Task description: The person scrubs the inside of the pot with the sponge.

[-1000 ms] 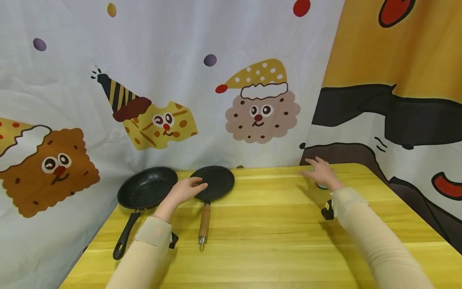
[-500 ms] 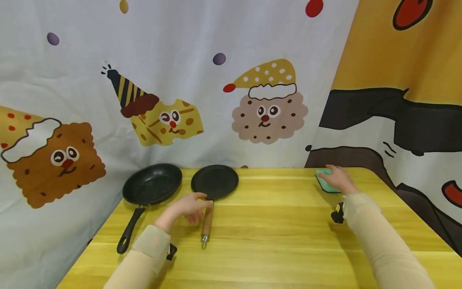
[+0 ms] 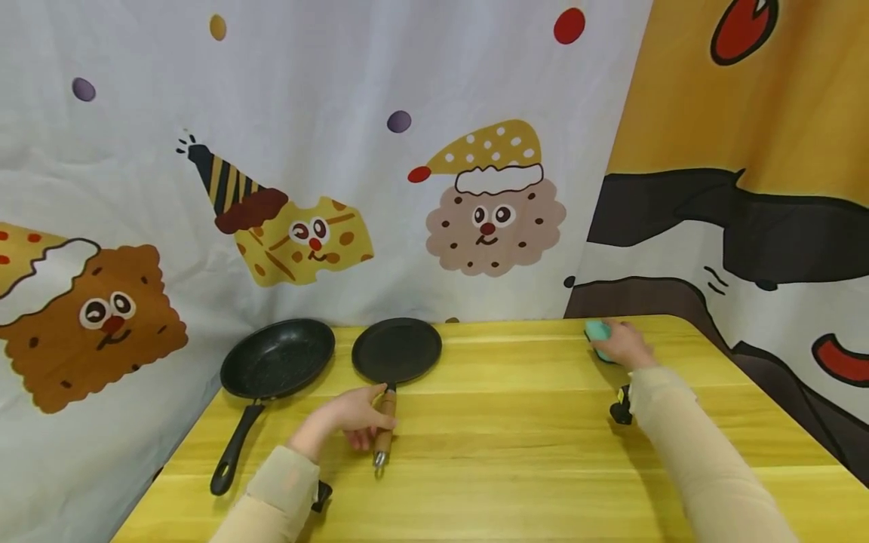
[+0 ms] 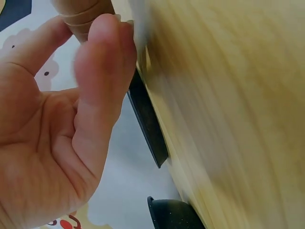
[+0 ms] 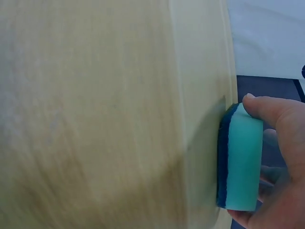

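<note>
A flat black crepe pan [image 3: 397, 351] lies on the table with its wooden handle [image 3: 383, 443] toward me. My left hand [image 3: 346, 418] pinches that handle, thumb on one side and fingers on the other. The left wrist view has the wooden handle [image 4: 88, 14] at its top edge, between thumb and curled fingers. At the back right, my right hand [image 3: 626, 345] grips a green sponge [image 3: 597, 332]. Its dark scouring side faces the tabletop in the right wrist view, where thumb and fingers hold the sponge [image 5: 245, 162] by its ends.
Left of the crepe pan stands a deeper black frying pan [image 3: 278, 362], its black handle [image 3: 236, 449] pointing toward me. The wood-grain table [image 3: 516, 452] ends at the back against a curtain [image 3: 312, 90] printed with cartoon figures.
My left hand has come down from above the crepe pan onto its wooden handle. My right hand has lowered onto the sponge and taken hold of it.
</note>
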The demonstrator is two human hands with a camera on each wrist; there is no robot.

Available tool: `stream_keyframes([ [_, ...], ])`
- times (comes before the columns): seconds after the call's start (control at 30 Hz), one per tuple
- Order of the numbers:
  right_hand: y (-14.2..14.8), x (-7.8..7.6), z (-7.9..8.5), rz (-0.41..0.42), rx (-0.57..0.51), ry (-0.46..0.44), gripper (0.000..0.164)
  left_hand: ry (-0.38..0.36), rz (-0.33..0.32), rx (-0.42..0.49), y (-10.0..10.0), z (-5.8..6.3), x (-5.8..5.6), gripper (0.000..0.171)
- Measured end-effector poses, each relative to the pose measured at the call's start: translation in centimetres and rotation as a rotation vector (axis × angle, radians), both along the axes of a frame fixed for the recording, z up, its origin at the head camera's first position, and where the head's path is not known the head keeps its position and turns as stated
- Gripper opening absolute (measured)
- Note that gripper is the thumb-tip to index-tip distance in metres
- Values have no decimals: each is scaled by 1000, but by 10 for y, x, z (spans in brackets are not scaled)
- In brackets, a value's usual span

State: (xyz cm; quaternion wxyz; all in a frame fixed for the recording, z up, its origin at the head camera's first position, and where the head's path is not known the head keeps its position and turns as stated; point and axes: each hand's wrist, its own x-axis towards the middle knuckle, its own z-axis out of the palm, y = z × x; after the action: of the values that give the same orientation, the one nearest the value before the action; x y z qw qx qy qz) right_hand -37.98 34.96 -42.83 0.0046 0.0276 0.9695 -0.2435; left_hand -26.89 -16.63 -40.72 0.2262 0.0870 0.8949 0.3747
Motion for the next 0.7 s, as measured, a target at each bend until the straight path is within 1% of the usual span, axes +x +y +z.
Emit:
stream_keyframes([
  [0.13,0,0,-5,4,-3,12,75,2,-7,-7,1,0,2,91],
  [0.37,-1,-2,-10,11,-14,72,71,21,-55,-47,5,3,2,95],
  [0.53,-5,-4,-13,44,-2,142,65,33,-79,-43,7,2,2,94],
  [0.7,-17,-3,-13,75,-17,192,62,45,-96,-24,12,-1,1,94],
])
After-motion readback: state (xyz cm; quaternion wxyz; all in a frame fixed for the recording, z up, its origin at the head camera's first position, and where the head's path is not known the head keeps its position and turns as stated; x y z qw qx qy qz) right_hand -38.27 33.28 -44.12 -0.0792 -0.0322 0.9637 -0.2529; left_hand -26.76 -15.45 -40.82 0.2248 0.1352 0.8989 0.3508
